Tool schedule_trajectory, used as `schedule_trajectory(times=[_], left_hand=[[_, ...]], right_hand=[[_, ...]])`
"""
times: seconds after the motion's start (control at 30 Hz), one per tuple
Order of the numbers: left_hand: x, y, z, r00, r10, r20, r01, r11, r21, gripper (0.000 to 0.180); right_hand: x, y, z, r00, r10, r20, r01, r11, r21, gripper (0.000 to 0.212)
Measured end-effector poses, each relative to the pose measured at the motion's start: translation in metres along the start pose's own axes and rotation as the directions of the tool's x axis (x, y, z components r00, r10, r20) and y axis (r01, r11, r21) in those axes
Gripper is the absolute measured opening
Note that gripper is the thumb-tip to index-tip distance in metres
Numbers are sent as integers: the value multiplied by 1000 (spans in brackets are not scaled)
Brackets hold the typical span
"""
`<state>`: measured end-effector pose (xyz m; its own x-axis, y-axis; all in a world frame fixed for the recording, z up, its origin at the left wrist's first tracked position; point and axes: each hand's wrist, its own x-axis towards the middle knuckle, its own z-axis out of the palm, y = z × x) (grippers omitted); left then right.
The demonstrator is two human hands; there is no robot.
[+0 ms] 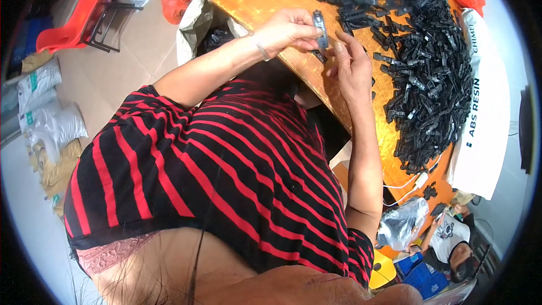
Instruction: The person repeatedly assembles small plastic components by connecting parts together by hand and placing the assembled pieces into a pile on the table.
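Between the thumb and fingers of my left hand (296, 29) is a narrow black plastic part (320, 27), held upright over the edge of the wooden table (333, 91). My right hand (352, 69) is just to the right of it, fingers apart and bent toward the part, with nothing visible in them. Below the held part, a small dark piece (319, 55) shows between the hands; whether it lies on the table or touches a finger I cannot tell. A large pile of similar black plastic parts (432, 79) spreads over the table to the right of my hands.
A white printed sack (480, 113) lies along the pile's far side. An open sack (195, 31) stands by the table's left edge, near a red chair (73, 25). A white cable (420, 181) and a clear plastic bag (402, 223) are at lower right, where another person (451, 237) sits.
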<state>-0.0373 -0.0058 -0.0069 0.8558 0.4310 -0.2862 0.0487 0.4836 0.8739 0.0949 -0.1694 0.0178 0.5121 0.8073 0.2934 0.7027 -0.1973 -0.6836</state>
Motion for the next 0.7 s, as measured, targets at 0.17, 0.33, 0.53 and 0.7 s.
schedule_trajectory(times=[0.17, 0.33, 0.53, 0.7], left_hand=[[-5, 13, 19, 991, -52, 121, 44, 997, 68, 29], [-2, 18, 5, 992, 106, 64, -119, 960, 253, 25], [5, -3, -1, 994, 90, 54, -104, 909, 404, 15], [7, -15, 0, 987, 160, 3, -139, 850, 508, 17]], right_hand=[[-1, -17, -10, 907, 342, 245, -420, 763, 491, 13], [-2, -10, -19, 805, 446, 390, -587, 693, 419, 14], [-7, 8, -4, 761, 494, 420, -647, 631, 428, 16], [-7, 13, 2, 756, 504, 418, -649, 660, 379, 16]])
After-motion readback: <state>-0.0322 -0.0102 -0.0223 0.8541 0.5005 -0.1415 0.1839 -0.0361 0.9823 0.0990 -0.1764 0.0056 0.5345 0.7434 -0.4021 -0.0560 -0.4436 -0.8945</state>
